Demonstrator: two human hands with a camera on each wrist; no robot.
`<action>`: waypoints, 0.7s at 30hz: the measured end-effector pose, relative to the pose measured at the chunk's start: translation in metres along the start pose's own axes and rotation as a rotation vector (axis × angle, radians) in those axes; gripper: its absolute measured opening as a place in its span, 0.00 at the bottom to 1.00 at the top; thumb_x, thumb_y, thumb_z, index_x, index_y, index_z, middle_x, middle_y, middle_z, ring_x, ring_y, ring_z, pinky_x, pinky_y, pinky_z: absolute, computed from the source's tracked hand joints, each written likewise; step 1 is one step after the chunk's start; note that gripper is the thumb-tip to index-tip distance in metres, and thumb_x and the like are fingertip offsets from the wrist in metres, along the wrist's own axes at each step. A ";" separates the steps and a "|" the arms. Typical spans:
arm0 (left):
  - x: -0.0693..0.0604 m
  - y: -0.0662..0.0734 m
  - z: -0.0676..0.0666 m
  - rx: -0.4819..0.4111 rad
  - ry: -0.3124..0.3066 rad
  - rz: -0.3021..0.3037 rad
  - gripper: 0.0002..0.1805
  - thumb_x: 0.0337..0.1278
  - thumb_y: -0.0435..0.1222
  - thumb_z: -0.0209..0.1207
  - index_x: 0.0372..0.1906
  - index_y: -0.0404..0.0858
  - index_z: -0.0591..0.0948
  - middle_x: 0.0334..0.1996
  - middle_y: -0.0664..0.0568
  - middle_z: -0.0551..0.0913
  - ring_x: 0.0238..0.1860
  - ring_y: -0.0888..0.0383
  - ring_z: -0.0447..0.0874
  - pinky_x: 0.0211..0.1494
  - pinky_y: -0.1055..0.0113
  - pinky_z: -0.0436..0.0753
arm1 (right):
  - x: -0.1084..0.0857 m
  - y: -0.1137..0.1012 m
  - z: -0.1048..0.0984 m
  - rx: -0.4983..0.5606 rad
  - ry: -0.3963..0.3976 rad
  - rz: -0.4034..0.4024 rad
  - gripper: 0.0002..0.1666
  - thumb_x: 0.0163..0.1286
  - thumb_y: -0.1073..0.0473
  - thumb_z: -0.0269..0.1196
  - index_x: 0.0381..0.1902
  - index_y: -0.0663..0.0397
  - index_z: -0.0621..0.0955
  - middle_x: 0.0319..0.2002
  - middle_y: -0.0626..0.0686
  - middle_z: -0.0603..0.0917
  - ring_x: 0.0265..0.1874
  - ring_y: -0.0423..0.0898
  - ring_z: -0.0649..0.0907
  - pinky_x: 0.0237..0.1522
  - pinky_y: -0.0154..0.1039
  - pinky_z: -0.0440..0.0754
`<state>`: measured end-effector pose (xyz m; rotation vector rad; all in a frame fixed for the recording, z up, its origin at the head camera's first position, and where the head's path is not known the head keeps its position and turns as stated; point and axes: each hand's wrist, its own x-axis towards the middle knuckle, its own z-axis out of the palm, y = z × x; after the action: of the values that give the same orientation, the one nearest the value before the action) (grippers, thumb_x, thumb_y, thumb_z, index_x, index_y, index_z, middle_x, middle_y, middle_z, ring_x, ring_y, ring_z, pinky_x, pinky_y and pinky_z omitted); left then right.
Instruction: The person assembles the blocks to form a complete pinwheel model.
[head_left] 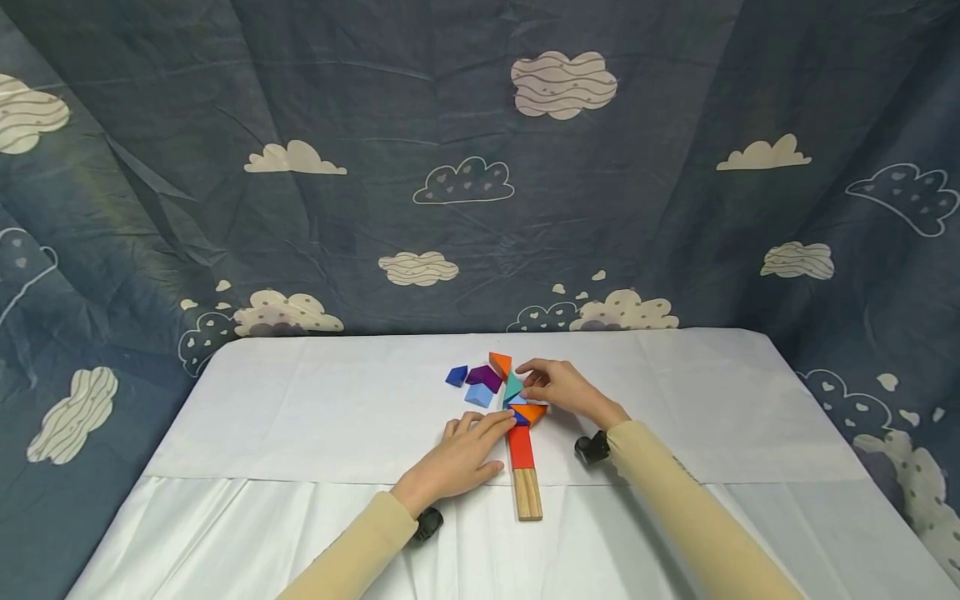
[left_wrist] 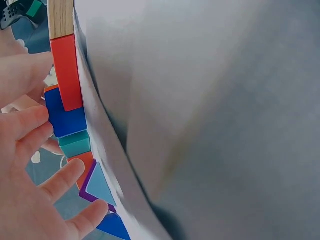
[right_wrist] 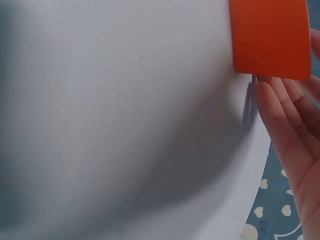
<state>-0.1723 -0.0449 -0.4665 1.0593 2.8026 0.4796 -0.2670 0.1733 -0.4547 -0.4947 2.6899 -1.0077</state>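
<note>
In the head view my left hand (head_left: 461,454) lies palm down left of a row of coloured wooden blocks. Its fairly straight fingers reach a dark blue block (left_wrist: 66,117), and their tips touch the row's side in the left wrist view. My right hand (head_left: 558,387) is at the row's far right side, thumb and fingers curled about a teal triangular block (head_left: 513,387). Part of a light blue block (head_left: 517,400) shows below the thumb. An orange triangular block (head_left: 531,412) lies nearer me; in the right wrist view, an orange block (right_wrist: 271,40) hides part of the fingers.
A red block (head_left: 521,447) and plain wood blocks (head_left: 528,495) extend the row towards me. Behind lie another orange block (head_left: 500,363), a purple block (head_left: 483,377), a light blue block (head_left: 479,394) and a blue block (head_left: 457,376). White cloth (head_left: 315,408) covers the table.
</note>
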 end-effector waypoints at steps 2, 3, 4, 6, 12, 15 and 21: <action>0.000 0.000 0.000 0.004 0.002 0.001 0.34 0.66 0.45 0.56 0.73 0.44 0.59 0.73 0.56 0.55 0.65 0.53 0.58 0.60 0.54 0.63 | 0.000 0.001 0.000 0.000 0.000 -0.002 0.24 0.62 0.60 0.67 0.56 0.58 0.78 0.37 0.51 0.82 0.34 0.46 0.78 0.40 0.38 0.80; 0.000 -0.001 0.000 0.005 0.002 0.001 0.34 0.66 0.45 0.56 0.73 0.44 0.59 0.73 0.56 0.55 0.65 0.53 0.59 0.60 0.54 0.63 | -0.001 0.001 0.000 0.002 -0.001 -0.007 0.24 0.62 0.61 0.67 0.56 0.59 0.78 0.37 0.51 0.82 0.34 0.46 0.78 0.40 0.38 0.80; 0.000 -0.001 0.000 0.007 0.004 0.001 0.34 0.66 0.45 0.56 0.73 0.44 0.59 0.73 0.56 0.55 0.65 0.53 0.59 0.60 0.54 0.63 | -0.001 0.001 0.000 0.005 -0.002 -0.013 0.24 0.62 0.61 0.67 0.56 0.59 0.78 0.36 0.51 0.82 0.34 0.46 0.78 0.40 0.38 0.80; 0.000 -0.001 0.000 0.005 0.004 0.001 0.34 0.66 0.45 0.56 0.73 0.44 0.60 0.73 0.56 0.55 0.65 0.53 0.59 0.60 0.54 0.63 | -0.001 0.000 0.000 0.013 -0.005 -0.025 0.25 0.62 0.61 0.67 0.57 0.59 0.77 0.36 0.51 0.82 0.34 0.46 0.78 0.41 0.39 0.80; 0.001 0.000 0.001 0.001 0.005 -0.001 0.34 0.66 0.45 0.56 0.73 0.44 0.60 0.73 0.56 0.55 0.65 0.53 0.58 0.60 0.54 0.62 | -0.001 -0.001 -0.001 0.016 -0.007 -0.057 0.24 0.61 0.64 0.67 0.56 0.61 0.77 0.36 0.52 0.82 0.34 0.46 0.79 0.40 0.39 0.81; 0.001 0.000 0.001 0.003 0.003 -0.003 0.34 0.66 0.45 0.56 0.73 0.44 0.60 0.73 0.57 0.55 0.65 0.53 0.58 0.60 0.54 0.62 | 0.000 0.000 -0.001 0.009 0.000 -0.058 0.23 0.62 0.63 0.66 0.55 0.60 0.78 0.37 0.52 0.82 0.35 0.47 0.80 0.41 0.39 0.81; 0.002 -0.002 0.002 0.005 0.002 -0.002 0.34 0.66 0.45 0.56 0.74 0.45 0.59 0.73 0.57 0.55 0.65 0.53 0.58 0.60 0.54 0.63 | 0.004 -0.004 0.001 -0.003 0.025 -0.061 0.20 0.65 0.59 0.65 0.53 0.61 0.80 0.38 0.54 0.82 0.37 0.48 0.80 0.43 0.41 0.80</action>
<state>-0.1740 -0.0444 -0.4690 1.0568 2.8079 0.4738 -0.2700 0.1688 -0.4532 -0.5717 2.7137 -1.0331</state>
